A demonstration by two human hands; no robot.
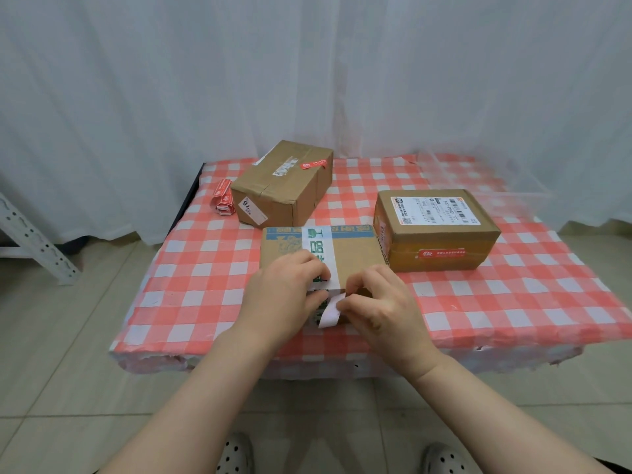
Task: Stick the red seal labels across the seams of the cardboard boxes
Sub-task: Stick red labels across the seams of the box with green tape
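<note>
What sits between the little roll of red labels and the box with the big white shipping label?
The head view shows another brown cardboard box, already bearing a red seal, then a strip of checked tablecloth.

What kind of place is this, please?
Probably a room at home used for packing parcels: a table under a red checked tablecloth, three taped cardboard boxes, and a white curtain behind.

Left grip holding near box, right grip pinching white strip, back box, right box, both red-labelled.
</note>
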